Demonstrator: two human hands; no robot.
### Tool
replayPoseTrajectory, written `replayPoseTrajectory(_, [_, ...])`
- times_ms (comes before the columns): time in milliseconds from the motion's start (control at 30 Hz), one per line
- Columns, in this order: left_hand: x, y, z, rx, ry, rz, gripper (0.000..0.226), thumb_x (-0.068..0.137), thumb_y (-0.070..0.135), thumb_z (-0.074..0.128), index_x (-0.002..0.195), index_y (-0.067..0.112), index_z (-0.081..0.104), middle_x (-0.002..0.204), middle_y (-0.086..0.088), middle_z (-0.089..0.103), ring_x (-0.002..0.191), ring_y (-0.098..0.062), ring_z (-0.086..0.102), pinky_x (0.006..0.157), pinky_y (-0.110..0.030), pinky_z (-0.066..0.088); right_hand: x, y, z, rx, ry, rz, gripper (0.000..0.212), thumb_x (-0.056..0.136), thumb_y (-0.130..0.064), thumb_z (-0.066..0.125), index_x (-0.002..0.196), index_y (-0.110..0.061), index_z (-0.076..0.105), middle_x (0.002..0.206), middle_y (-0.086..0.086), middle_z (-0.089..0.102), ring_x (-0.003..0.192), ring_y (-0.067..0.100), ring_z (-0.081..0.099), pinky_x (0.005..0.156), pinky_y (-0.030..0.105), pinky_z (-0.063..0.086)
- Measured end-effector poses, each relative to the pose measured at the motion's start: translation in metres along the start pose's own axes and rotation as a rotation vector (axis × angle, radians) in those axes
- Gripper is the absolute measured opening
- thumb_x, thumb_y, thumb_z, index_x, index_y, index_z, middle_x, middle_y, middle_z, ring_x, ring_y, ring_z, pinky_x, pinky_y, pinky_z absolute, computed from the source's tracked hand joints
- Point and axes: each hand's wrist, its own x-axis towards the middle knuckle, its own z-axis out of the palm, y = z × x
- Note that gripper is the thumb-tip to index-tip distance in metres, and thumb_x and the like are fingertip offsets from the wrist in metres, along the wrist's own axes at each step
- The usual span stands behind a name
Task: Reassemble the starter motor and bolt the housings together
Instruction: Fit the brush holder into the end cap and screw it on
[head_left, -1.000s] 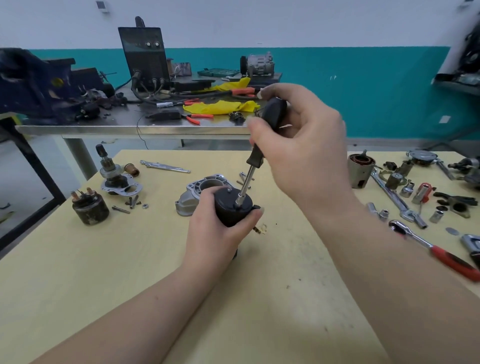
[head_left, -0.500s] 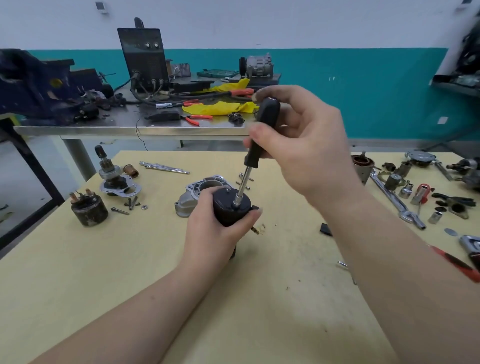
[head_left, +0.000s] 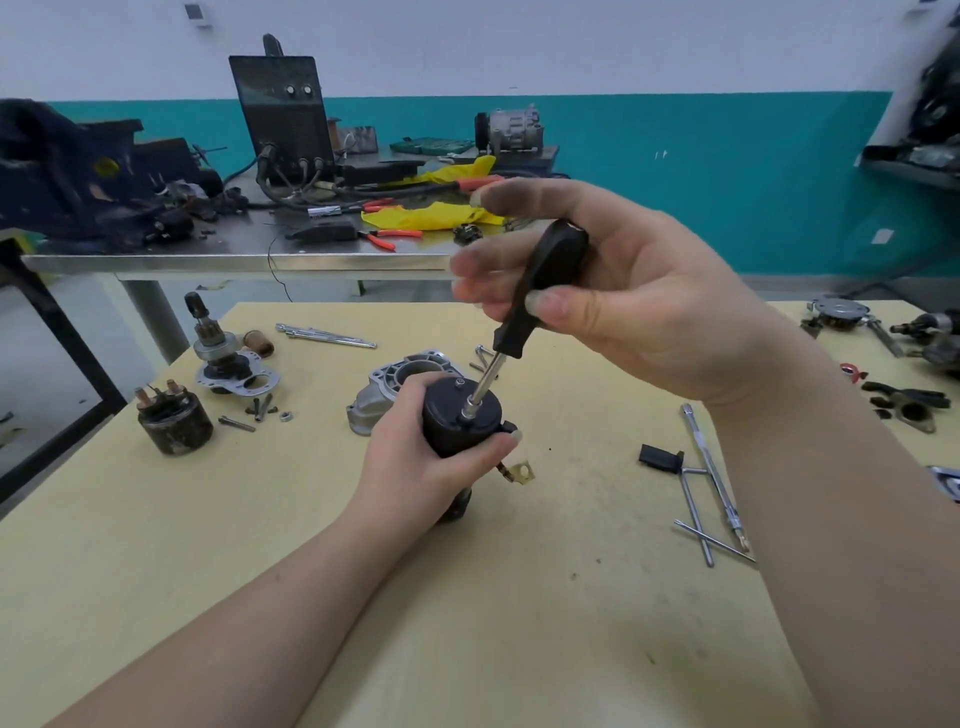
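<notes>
**Head view: end-cap fastener being driven, most parts still loose**

Head camera looks down on a yellow table (head_left: 156, 571). The left hand (head_left: 415, 467) wraps around the black motor body (head_left: 460, 415), which stands upright at the table's centre. The right hand (head_left: 623, 312) grips a black-handled driver (head_left: 540, 280) between thumb and fingers, its tip seated on a fastener in the body's top cap; a second screw head shows just beyond it.

By my reading, assembly is at an early-to-middle stage. The cap is on, but the aluminium housing (head_left: 395, 379) lies unattached just behind the body. Far left, the pinion assembly (head_left: 228, 358) and solenoid (head_left: 174, 421) wait apart, with long bolts (head_left: 327, 335) lying beyond.

No trays or boxes hold anything; every part lies bare on the table.
</notes>
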Motion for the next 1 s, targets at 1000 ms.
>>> replayPoseTrajectory(1000, [-0.003, 0.005, 0.004, 0.049, 0.074, -0.004, 0.061, 0.065, 0.061, 0.09, 0.114, 0.046, 0.057, 0.109, 0.038, 0.07, 0.104, 0.011, 0.066, 0.082, -0.001, 0.045, 0.004, -0.013, 0.013, -0.211, 0.17, 0.073, 0.043, 0.105, -0.008, 0.059, 0.146, -0.014, 0.05, 0.126, 0.013, 0.069, 0.112, 0.023, 0.074, 0.096, 0.037, 0.061])
